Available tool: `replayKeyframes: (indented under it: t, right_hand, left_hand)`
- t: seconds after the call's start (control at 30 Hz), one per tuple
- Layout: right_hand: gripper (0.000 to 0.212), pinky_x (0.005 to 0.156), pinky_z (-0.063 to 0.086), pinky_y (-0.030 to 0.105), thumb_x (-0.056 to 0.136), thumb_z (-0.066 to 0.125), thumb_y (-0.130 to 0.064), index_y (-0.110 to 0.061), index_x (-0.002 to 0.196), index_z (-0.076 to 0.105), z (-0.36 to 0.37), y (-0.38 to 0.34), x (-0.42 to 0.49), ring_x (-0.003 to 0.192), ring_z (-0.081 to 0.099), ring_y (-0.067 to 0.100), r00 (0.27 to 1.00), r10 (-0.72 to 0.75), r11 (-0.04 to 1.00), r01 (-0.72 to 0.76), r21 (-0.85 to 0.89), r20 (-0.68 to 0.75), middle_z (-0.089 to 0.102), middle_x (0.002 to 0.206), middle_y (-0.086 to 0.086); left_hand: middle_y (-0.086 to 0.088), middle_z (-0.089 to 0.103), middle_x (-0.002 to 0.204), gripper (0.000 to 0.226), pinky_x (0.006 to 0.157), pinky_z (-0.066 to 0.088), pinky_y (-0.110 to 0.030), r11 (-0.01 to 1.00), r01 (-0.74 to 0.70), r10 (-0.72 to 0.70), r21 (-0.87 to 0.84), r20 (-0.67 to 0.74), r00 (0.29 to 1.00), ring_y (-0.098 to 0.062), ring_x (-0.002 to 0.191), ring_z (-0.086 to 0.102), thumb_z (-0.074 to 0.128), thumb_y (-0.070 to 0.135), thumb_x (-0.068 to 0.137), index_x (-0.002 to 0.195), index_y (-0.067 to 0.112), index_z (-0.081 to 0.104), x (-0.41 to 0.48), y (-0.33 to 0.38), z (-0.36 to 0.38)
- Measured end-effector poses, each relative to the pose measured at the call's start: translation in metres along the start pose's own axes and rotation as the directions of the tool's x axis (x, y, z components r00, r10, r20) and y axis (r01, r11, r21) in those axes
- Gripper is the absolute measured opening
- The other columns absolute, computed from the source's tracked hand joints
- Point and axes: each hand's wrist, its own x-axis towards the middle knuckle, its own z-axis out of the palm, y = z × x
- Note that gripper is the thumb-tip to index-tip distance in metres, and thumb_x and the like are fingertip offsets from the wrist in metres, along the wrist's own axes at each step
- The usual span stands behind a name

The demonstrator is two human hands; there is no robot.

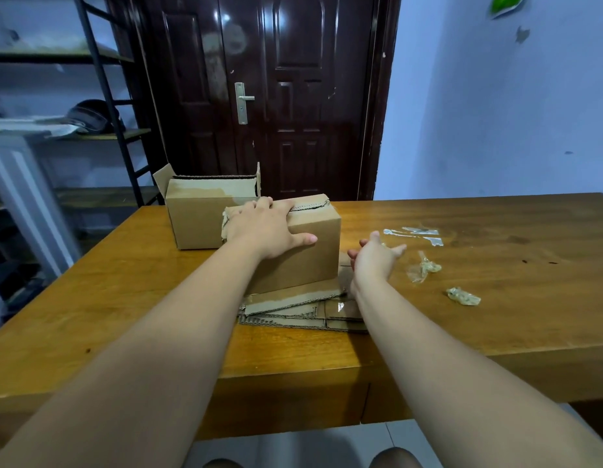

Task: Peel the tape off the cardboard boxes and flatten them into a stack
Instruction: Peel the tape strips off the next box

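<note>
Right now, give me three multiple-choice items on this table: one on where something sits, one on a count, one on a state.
1. Where does the closed box stand?
A. on the flattened cardboard
B. on the floor
C. on the shelf

2. How many boxes are not yet flattened?
A. one
B. two
C. four

3. What is the right hand doing?
A. gripping a tape strip
C. pressing the door handle
B. held open beside the closed box, holding nothing

Key:
1 A, the flattened cardboard shows under its near edge.
2 B, the closed box and the open-flapped box behind it both stand upright on the table.
3 B, its fingers are spread and empty; the left hand rests on top of the closed box, and the peeled tape pieces lie apart to the right.
</note>
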Motion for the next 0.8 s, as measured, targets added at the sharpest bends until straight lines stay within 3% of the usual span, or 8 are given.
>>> replayKeyframes:
  t: [0.1, 0.2, 0.27, 0.33, 0.47, 0.57, 0.67, 0.8]
  right_hand:
    - [0.082, 0.068, 0.056, 0.034, 0.097, 0.048, -0.017, -0.028, 0.152, -0.011, 0.002, -0.003, -0.006, 0.087, 0.065, 0.019, 0.994, -0.104, 0.991, 0.103, -0.082, -0.01, 0.038, 0.151, 0.008]
    - [0.073, 0.084, 0.054, 0.034, 0.095, 0.048, -0.009, -0.035, 0.152, 0.01, 0.002, -0.008, -0.018, 0.11, 0.058, 0.02, 0.949, -0.292, 0.9, 0.314, -0.302, 0.117, 0.018, 0.159, 0.0]
    - [0.059, 0.101, 0.046, 0.041, 0.096, 0.047, -0.012, -0.034, 0.147, 0.03, 0.006, -0.009, -0.025, 0.132, 0.043, 0.021, 0.902, -0.381, 0.835, 0.429, -0.345, 0.202, 0.028, 0.156, -0.003]
    - [0.042, 0.11, 0.037, 0.043, 0.097, 0.044, -0.017, -0.028, 0.137, 0.048, 0.01, -0.009, -0.029, 0.135, 0.039, 0.019, 0.851, -0.44, 0.78, 0.521, -0.348, 0.287, 0.044, 0.146, -0.002]
    - [0.037, 0.106, 0.039, 0.036, 0.1, 0.039, -0.034, -0.022, 0.129, 0.058, 0.014, -0.012, -0.039, 0.123, 0.048, 0.015, 0.768, -0.458, 0.706, 0.621, -0.342, 0.448, 0.06, 0.129, -0.003]
    - [0.039, 0.106, 0.039, 0.032, 0.1, 0.042, -0.036, -0.022, 0.135, 0.053, 0.017, -0.011, -0.04, 0.126, 0.047, 0.014, 0.744, -0.427, 0.671, 0.642, -0.372, 0.513, 0.056, 0.135, -0.003]
    - [0.041, 0.102, 0.038, 0.033, 0.1, 0.042, -0.037, -0.026, 0.139, 0.044, 0.017, -0.008, -0.038, 0.126, 0.045, 0.016, 0.76, -0.378, 0.676, 0.617, -0.403, 0.529, 0.052, 0.138, -0.003]
    - [0.044, 0.099, 0.037, 0.034, 0.098, 0.044, -0.037, -0.025, 0.141, 0.042, 0.017, -0.009, -0.035, 0.125, 0.045, 0.019, 0.824, -0.257, 0.794, 0.478, -0.376, 0.506, 0.05, 0.139, -0.001]
  left_hand:
    - [-0.007, 0.036, 0.149, 0.09, 0.103, 0.034, -0.05, 1.0, 0.001, -0.001, -0.009, 0.0, 1.0, -0.031, 0.133, 0.037, 0.036, 0.084, 0.073, 0.147, 0.035, 0.026, 0.001, 0.0, 0.0]
    - [-0.007, 0.037, 0.148, 0.089, 0.104, 0.034, -0.048, 1.0, -0.006, 0.006, -0.011, -0.003, 1.0, -0.031, 0.133, 0.037, 0.036, 0.084, 0.074, 0.147, 0.035, 0.026, 0.001, -0.001, 0.002]
    - [-0.007, 0.037, 0.147, 0.088, 0.104, 0.033, -0.048, 1.0, -0.004, 0.004, -0.015, -0.001, 1.0, -0.031, 0.132, 0.037, 0.037, 0.083, 0.074, 0.147, 0.036, 0.025, 0.002, -0.001, 0.002]
    - [-0.006, 0.037, 0.147, 0.088, 0.104, 0.033, -0.047, 1.0, -0.004, 0.004, -0.023, -0.002, 1.0, -0.031, 0.132, 0.037, 0.039, 0.083, 0.074, 0.147, 0.036, 0.026, 0.003, -0.001, 0.003]
    - [-0.006, 0.039, 0.14, 0.083, 0.101, 0.034, -0.046, 0.997, 0.005, -0.012, -0.083, -0.079, 0.997, -0.027, 0.13, 0.035, 0.049, 0.08, 0.072, 0.137, 0.029, 0.037, 0.001, -0.001, 0.005]
    - [-0.007, 0.041, 0.131, 0.081, 0.1, 0.033, -0.043, 0.997, 0.037, -0.046, -0.066, -0.141, 0.989, -0.027, 0.124, 0.037, 0.051, 0.078, 0.071, 0.128, 0.021, 0.041, 0.0, 0.001, 0.006]
    - [-0.008, 0.043, 0.128, 0.082, 0.1, 0.032, -0.043, 0.998, 0.051, -0.058, -0.047, -0.152, 0.987, -0.028, 0.122, 0.039, 0.051, 0.077, 0.073, 0.126, 0.016, 0.043, -0.001, 0.003, 0.005]
    - [-0.008, 0.048, 0.123, 0.077, 0.097, 0.035, -0.041, 0.99, 0.039, -0.057, -0.135, -0.138, 0.989, -0.028, 0.119, 0.042, 0.044, 0.076, 0.078, 0.121, 0.013, 0.054, -0.002, 0.004, 0.0]
